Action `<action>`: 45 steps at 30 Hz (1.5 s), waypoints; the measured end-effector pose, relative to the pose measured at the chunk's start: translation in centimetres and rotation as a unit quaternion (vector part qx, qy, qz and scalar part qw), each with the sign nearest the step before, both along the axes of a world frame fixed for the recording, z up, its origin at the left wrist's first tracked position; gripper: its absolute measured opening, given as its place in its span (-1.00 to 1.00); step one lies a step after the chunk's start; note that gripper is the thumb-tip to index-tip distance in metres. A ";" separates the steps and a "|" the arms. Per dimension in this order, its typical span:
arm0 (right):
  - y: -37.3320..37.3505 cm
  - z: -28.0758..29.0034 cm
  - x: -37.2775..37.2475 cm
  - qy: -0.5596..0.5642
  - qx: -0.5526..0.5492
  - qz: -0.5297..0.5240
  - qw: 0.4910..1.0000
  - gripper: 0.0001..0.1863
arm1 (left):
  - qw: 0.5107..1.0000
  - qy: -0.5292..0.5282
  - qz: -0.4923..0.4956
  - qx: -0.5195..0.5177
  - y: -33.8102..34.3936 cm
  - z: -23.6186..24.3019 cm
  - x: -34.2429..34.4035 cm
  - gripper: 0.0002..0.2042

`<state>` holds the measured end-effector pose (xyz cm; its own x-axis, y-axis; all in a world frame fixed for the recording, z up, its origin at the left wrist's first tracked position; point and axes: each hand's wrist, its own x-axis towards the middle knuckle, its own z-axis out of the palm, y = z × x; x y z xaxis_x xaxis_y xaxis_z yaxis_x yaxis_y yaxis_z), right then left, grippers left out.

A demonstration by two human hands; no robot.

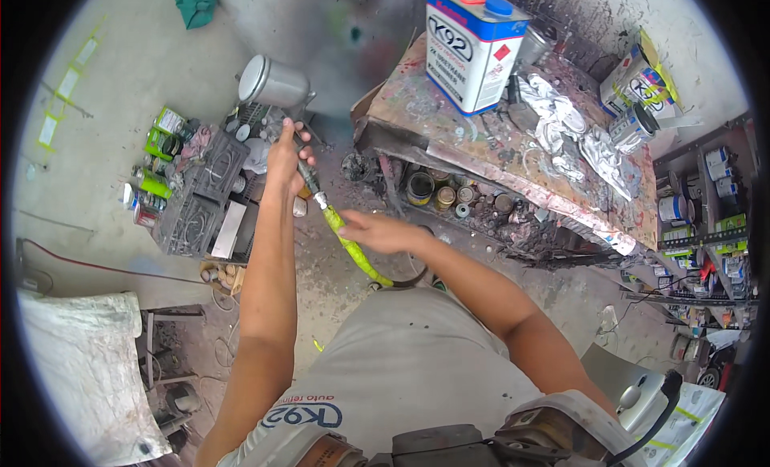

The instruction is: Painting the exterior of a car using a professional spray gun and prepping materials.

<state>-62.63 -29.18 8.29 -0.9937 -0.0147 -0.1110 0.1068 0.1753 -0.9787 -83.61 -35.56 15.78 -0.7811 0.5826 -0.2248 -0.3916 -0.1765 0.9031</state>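
In the head view, the left hand [285, 158] is closed around the handle of a spray gun [277, 83], which is held up in front of the body, and the right hand [383, 231] is at the yellow-wrapped hose [357, 254] below it; whether its fingers close fully, I cannot tell. The gun looks rigid and probably top-heavy, because the round metal cup sits high, so the handle seems the proper place for holding. The smooth cup may be slippery; the hose should bend softly. Beyond, the workbench [401, 94] is stained with paint and carries a rectangular can [473, 62] and white rags [553, 110]. Dark crates [204, 174] stand at left on the spotted floor [333, 306], and loaded shelves [706, 236] at right.
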 end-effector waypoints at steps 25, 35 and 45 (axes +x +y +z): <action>4.3 5.8 4.1 -0.003 -0.108 -0.056 0.993 -0.63 | 0.982 0.070 0.172 -0.021 3.4 1.9 11.5 -0.53; 6.1 6.5 8.9 -0.012 -0.160 -0.011 0.987 -0.66 | 0.981 0.101 0.164 0.028 4.9 3.1 17.2 -0.47; 8.9 2.7 12.8 0.008 -0.059 -0.001 0.998 -0.58 | 0.973 0.077 0.219 0.006 6.8 5.9 18.4 -0.59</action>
